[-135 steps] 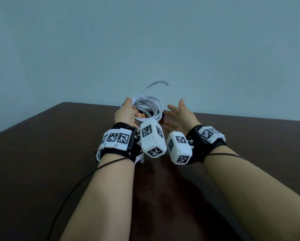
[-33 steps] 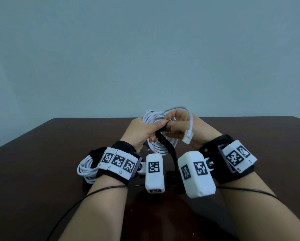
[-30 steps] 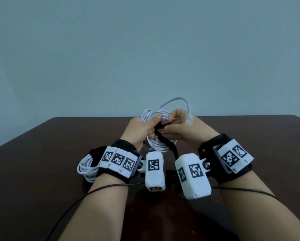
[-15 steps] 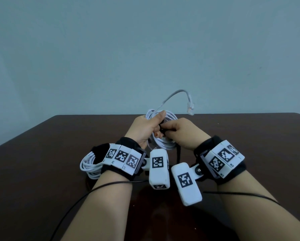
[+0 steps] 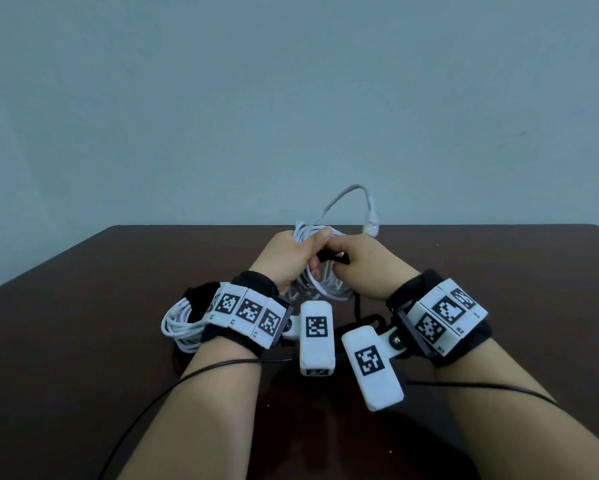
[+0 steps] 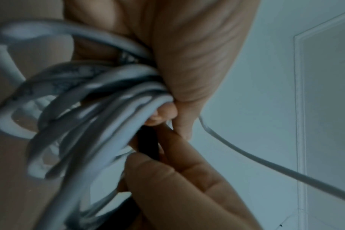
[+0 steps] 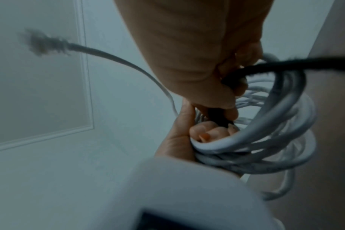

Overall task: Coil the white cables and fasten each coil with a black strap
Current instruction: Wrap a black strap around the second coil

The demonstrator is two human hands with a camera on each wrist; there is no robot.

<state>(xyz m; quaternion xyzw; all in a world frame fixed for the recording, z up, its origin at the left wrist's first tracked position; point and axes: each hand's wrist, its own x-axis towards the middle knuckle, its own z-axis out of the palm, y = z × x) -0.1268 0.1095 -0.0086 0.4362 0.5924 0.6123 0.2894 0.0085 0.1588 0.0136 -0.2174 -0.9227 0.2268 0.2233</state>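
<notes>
Both hands fasten: left hand [image 5: 293, 259] grips the coil [image 5: 320, 289]; right hand [image 5: 367, 268] pinches the strap [image 5: 332, 259] (next: wrap it round).

Both forearms reach in from the lower corners of the head view and meet at the middle of the frame. The left hand [image 5: 291, 261] is curled, thumb on top, fingers wrapped round the white cable coil [image 5: 320, 289]. The right hand [image 5: 367, 268] faces it, knuckles up, fingertips pinching the black strap [image 5: 332, 258]. The two hands touch. Each wrist wears a black band.
</notes>
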